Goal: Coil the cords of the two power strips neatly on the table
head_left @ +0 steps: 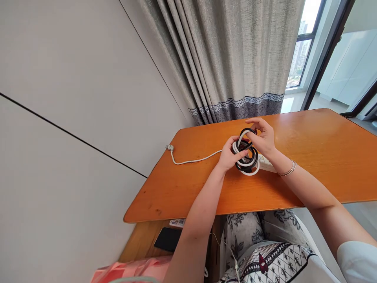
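A coiled bundle of black and white cable is held just above the wooden table. My left hand grips the left side of the coil, its thumb across the front. At the upper right of the coil, my right hand has its thumb and fingers closed around a loop of cable. Behind the coil and partly under my right wrist lies a white power strip. A white cord runs left from the bundle across the table to a plug near the left edge.
Grey curtains hang behind the table, with a window to their right. A pale wall stands at the left. Below the table's front edge, a black phone lies on a lower wooden surface near a pink bag.
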A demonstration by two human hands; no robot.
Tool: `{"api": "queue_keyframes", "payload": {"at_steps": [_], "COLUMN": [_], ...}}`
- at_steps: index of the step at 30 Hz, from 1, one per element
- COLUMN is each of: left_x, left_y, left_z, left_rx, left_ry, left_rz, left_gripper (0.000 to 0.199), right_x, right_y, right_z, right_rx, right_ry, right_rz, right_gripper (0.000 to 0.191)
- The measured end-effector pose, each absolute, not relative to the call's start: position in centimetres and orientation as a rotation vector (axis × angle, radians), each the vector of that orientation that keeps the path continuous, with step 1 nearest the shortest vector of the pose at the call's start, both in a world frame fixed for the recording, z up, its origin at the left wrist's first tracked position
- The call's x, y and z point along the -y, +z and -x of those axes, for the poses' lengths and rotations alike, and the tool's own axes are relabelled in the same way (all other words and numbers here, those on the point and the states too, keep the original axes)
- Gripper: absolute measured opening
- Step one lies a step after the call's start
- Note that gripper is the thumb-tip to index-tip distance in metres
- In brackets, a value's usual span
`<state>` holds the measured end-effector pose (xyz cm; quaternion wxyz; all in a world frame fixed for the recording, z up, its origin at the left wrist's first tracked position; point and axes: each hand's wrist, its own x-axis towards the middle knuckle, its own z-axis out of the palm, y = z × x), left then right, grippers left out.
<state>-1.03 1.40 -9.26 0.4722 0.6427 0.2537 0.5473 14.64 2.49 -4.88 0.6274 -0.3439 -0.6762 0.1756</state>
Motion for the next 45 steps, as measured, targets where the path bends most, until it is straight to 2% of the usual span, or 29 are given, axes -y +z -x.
{"api": "queue_keyframes", "payload": {"at_steps": [6,14,18,20,22,24,27,29,34,38,41,43,45], "left_x": [-1.7,-1.9,-2.7,-3.5,-4.4,-5.0,-5.4,-5.4,-5.7,-5.7,-5.6,-5.4,-5.0], "left_y": [-9.8,-10.4,-10.9,-11.0,-11.0,-10.9,-10.9,-11.0,-11.4,-11.1,-10.3,-9.6,-9.1], "left_z": [1.1,1.0,1.5,2.4,3.9,5.8,8.5,10.1,12.5,12.8,12.0,10.9,9.5], "left_rx": [-0.583,-0.626,-0.568,-0.615,-0.826,-1.254,-2.041,-2.223,-2.392,-2.412,-2.367,-2.247,-1.975], "left_ry": [1.199,1.229,1.293,1.328,1.302,1.149,0.475,0.231,0.108,0.179,0.33,0.585,1.004], "left_rz": [-1.463,-1.56,-1.574,-1.588,-1.649,-1.855,-1.99,-1.879,-1.686,-1.668,-1.765,-1.876,-1.965], "left_gripper": [0.066,0.062,0.075,0.073,0.059,0.043,0.043,0.043,0.029,0.022,0.022,0.02,0.015], "right_x": [-2.6,-2.0,-2.2,-2.5,-2.8,-3.2,-3.6,-3.7,-3.8,-3.3,-2.8,-2.4,-2.1], "right_y": [-4.5,-4.2,-3.9,-3.6,-3.1,-2.6,-1.9,-1.7,-1.6,-1.8,-2.1,-2.4,-2.6], "right_z": [-14.6,-14.5,-14.7,-15.2,-15.8,-16.6,-17.7,-18.2,-18.6,-18.2,-17.5,-17.0,-16.4], "right_rx": [1.436,1.462,1.517,1.552,1.579,1.598,1.607,1.599,1.65,1.815,1.966,2.048,2.105], "right_ry": [0.356,0.322,0.413,0.449,0.464,0.479,0.543,0.615,0.682,0.592,0.521,0.473,0.442], "right_rz": [0.774,0.779,0.804,0.829,0.865,0.91,0.977,0.988,0.948,0.924,0.883,0.853,0.849], "right_gripper": [0.032,0.032,0.031,0.026,0.024,0.024,0.026,0.028,0.031,0.032,0.026,0.02,0.017]}}
